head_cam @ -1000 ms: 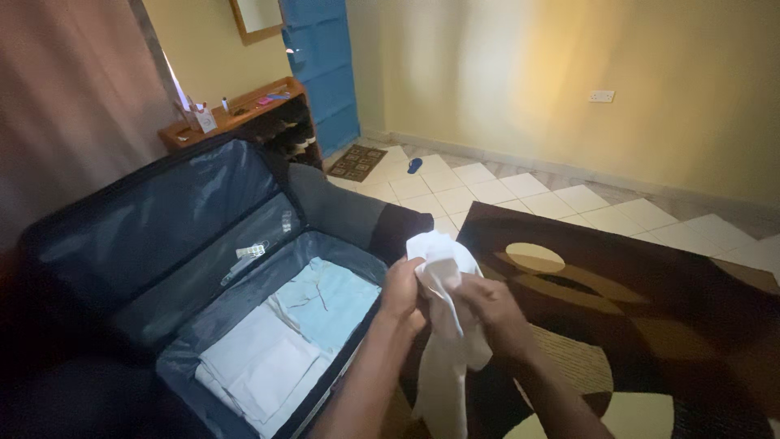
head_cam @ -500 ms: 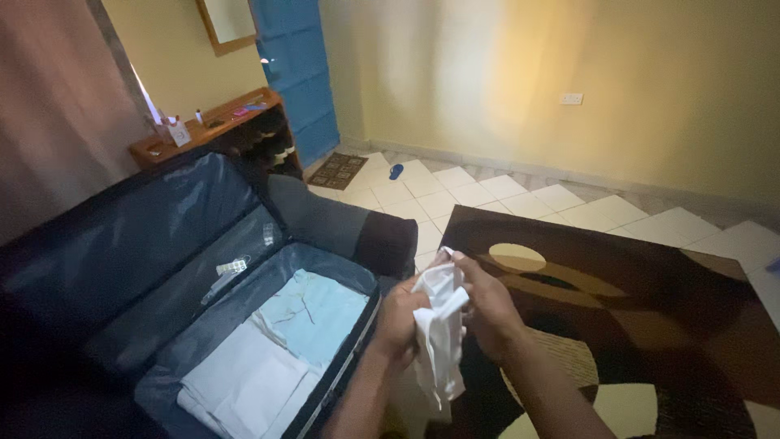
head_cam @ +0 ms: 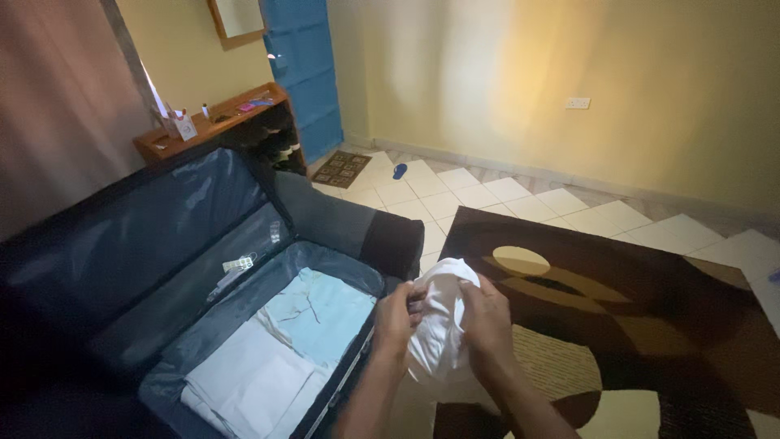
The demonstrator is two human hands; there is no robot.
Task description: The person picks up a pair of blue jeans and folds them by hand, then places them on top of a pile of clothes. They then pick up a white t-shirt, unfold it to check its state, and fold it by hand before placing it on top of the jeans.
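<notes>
Both hands work a crumpled white cloth garment [head_cam: 439, 321], held up between them above the edge of the brown patterned rug [head_cam: 617, 325]. The left hand [head_cam: 396, 319] and right hand [head_cam: 486, 319] have their fingers closed on its bunched folds. Judging by this, folding is under way; next comes flattening it. Left of the fingers, an open dark fabric suitcase [head_cam: 195, 236] holds folded pale clothes [head_cam: 276, 358].

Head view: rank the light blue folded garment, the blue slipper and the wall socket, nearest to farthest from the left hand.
1. Light blue folded garment, in the suitcase, just left of the left hand.
2. Blue slipper, on tiles by the far wall.
3. Wall socket, up on the far wall, right.
</notes>
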